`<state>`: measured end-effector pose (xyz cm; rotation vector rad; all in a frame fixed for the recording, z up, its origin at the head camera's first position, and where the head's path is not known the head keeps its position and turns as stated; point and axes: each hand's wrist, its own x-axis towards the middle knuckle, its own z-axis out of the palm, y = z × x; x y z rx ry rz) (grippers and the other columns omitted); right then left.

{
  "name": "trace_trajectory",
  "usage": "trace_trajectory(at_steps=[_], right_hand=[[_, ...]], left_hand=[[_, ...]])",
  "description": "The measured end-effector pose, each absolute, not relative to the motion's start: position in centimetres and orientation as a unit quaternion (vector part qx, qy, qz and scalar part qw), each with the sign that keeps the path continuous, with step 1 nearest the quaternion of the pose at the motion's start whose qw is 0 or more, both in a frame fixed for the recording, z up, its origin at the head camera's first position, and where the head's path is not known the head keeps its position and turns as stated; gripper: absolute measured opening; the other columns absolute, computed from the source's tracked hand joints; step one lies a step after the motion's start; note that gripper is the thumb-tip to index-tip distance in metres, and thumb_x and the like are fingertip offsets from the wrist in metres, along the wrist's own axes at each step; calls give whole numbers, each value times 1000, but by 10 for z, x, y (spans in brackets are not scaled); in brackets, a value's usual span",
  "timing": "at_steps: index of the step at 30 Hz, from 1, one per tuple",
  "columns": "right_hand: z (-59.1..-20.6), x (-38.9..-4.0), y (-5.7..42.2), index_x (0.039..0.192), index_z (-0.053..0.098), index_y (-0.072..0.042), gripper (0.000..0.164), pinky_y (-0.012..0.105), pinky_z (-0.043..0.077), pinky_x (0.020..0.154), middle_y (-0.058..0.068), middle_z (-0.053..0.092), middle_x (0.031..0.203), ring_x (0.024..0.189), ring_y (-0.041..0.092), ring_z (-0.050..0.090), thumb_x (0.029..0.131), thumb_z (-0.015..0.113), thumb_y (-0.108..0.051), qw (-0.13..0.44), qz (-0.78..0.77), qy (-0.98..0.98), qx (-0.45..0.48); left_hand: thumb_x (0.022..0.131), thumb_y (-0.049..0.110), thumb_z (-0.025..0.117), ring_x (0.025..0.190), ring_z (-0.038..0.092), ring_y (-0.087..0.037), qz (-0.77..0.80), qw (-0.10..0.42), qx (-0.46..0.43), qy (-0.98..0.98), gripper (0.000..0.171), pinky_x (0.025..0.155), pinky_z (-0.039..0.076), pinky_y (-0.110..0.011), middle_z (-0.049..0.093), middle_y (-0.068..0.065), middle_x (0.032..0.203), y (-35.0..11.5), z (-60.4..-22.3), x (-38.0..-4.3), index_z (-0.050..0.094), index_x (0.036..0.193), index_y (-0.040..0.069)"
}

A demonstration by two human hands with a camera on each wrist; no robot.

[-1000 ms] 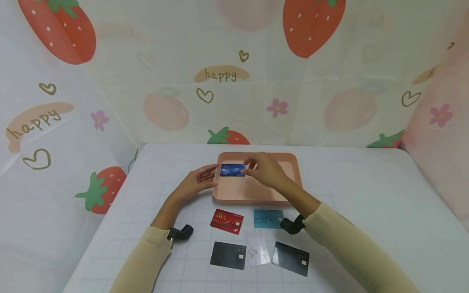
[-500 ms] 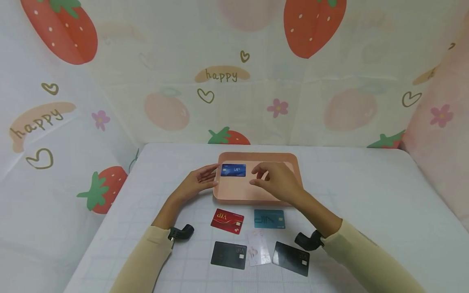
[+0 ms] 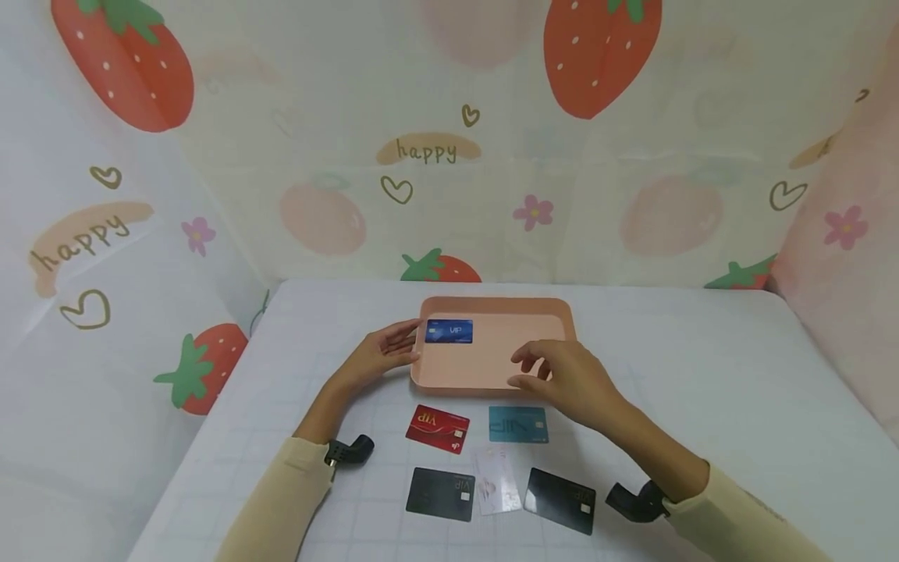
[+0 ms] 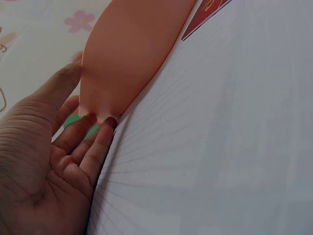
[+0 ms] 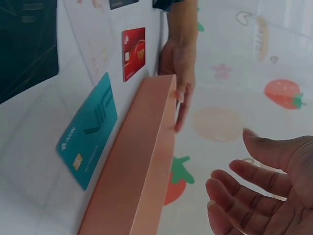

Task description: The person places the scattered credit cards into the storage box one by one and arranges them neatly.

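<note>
The pink tray (image 3: 449,382) lies on the table, with a blue VIP card (image 3: 449,332) flat in its upper left corner. At the tray's left end, my left hand (image 3: 382,350) rests its extended fingertips on the outer wall; the left wrist view shows the fingers (image 4: 100,147) touching the tray's end. My right hand (image 3: 569,378) hovers over the tray's lower right part, fingers loosely bent, nothing between them. Just in front of the tray lie a red card (image 3: 438,429) and a teal card (image 3: 518,425).
Nearer the front are a black card (image 3: 440,494), a clear pale card (image 3: 497,480) and a second black card (image 3: 559,501). The white table (image 3: 702,390) backs onto a strawberry-printed cloth (image 3: 604,156).
My right hand has drawn away from the blue card, moving right and toward the front of the tray. The blue card stays put, and the left hand keeps its place at the tray.
</note>
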<state>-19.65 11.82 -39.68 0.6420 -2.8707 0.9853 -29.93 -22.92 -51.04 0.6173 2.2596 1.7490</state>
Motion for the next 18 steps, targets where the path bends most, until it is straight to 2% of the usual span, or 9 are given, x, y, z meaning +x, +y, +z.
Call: trace_trajectory(at_steps=[6,11,18], right_hand=[[-400,-179,132,107,76,-14,24,24,52,59,-1,73,96,78,12,59,86,83,-21,27,303,-928,214],[-404,-166,143,107,76,-16,26,22,50,55,-6,72,94,75,8,58,84,85,-24,33,291,-930,223],[-411,-148,157,107,75,-18,28,22,48,57,-9,71,94,74,2,58,82,86,-28,15,279,-935,216]], left_hand=[[95,11,73,140,47,-35,594,110,201,771,67,112,44,-38,41,-16,158,-229,-511,-298,42,154,4],[95,10,72,140,47,-36,591,108,198,774,66,113,43,-40,41,-16,158,-228,-509,-297,42,154,4],[95,11,72,139,47,-35,589,107,203,775,65,112,44,-39,41,-16,158,-229,-509,-298,43,153,4]])
